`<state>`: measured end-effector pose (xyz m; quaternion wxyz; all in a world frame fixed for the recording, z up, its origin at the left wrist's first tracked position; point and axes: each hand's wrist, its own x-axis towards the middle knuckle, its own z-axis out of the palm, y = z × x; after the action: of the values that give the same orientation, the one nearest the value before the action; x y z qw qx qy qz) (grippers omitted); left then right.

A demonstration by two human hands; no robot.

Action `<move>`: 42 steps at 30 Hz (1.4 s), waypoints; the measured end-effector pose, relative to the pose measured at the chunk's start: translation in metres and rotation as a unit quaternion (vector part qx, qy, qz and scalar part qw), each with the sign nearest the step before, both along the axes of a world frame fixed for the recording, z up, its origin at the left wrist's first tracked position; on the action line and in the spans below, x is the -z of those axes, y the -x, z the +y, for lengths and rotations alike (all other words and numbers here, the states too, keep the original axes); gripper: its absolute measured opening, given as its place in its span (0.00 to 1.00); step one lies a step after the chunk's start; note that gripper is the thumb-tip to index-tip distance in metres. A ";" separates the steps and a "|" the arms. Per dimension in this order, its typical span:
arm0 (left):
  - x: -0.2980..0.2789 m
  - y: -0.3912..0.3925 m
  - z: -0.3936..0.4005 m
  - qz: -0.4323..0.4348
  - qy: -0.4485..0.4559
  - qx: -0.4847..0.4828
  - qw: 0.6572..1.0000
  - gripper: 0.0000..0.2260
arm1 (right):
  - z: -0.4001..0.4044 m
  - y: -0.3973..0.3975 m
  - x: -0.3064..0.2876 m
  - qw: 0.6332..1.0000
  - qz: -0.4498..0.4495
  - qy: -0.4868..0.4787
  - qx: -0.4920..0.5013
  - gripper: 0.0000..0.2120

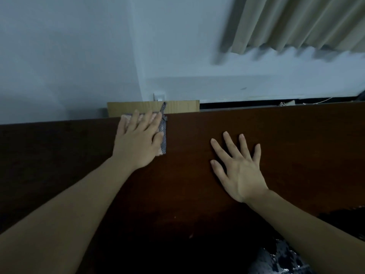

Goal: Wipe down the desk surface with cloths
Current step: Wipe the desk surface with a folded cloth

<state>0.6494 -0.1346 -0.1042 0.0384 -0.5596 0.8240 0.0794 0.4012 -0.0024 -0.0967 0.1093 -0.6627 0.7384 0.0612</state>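
Head view: a person leans over a dark wooden counter, the left hand pressed flat, fingers straight, on a small folded cloth at the counter's far edge. The cloth, pale with a grey-blue patterned border, lies just in front of a light wooden board standing behind the counter against the wall. The right hand rests on the bare wood well to the cloth's right, fingers spread wide, holding nothing. The cloth looks thin, soft and light, likely to bunch or slide; a flat palm over its middle seems the surest hold. Beige curtains hang blurred at upper right.
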 end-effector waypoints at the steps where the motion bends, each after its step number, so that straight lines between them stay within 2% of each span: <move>1: 0.001 0.004 -0.003 0.001 0.006 -0.004 1.000 0.26 | 0.000 0.000 0.001 1.000 -0.003 0.004 0.000 0.36; 4: 0.000 0.009 0.013 0.001 0.002 0.007 1.000 0.26 | 0.000 0.003 0.003 1.000 -0.003 0.011 -0.006 0.36; 11: -0.008 -0.014 0.148 0.010 -0.049 0.136 0.989 0.27 | 0.002 0.002 0.003 1.000 0.005 0.006 -0.007 0.35; 14: -0.008 -0.024 0.167 -0.001 -0.067 0.152 0.986 0.25 | 0.001 0.001 0.002 1.000 0.011 0.003 -0.011 0.35; 16: -0.011 -0.021 0.156 0.006 -0.064 0.128 0.990 0.26 | 0.000 0.001 0.001 1.000 0.010 0.000 -0.012 0.35; 20: -0.010 0.011 0.114 0.013 -0.021 -0.012 1.000 0.27 | 0.000 0.001 0.003 1.000 0.001 0.004 -0.015 0.36; 23: -0.006 0.035 0.106 0.002 -0.011 -0.059 0.998 0.27 | 0.001 0.002 0.004 1.000 -0.008 0.012 -0.018 0.35; 26: -0.005 0.040 0.135 0.015 -0.024 -0.034 0.999 0.25 | 0.000 0.002 0.003 1.000 -0.011 0.009 -0.021 0.31; 29: -0.008 0.028 0.178 -0.007 -0.025 0.034 0.999 0.25 | 0.002 0.003 0.002 0.999 -0.013 0.007 -0.028 0.30; 32: -0.005 0.009 0.199 -0.008 -0.061 0.053 0.997 0.25 | 0.002 0.003 0.000 0.999 -0.014 0.003 -0.032 0.30; 34: -0.008 0.005 0.200 -0.008 -0.075 0.046 0.996 0.25 | 0.002 0.003 -0.001 0.999 -0.014 0.002 -0.035 0.30; 36: -0.010 0.008 0.188 -0.014 -0.049 0.030 0.998 0.26 | 0.001 0.002 -0.002 0.999 -0.014 0.003 -0.038 0.30; 42: -0.006 0.019 0.113 -0.016 -0.021 -0.076 0.997 0.29 | 0.000 0.004 0.001 0.999 -0.026 0.008 -0.044 0.30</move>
<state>0.6302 -0.0213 -0.0983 0.0571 -0.6211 0.7764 0.0902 0.3977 -0.0027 -0.0973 0.1201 -0.6965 0.7061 0.0429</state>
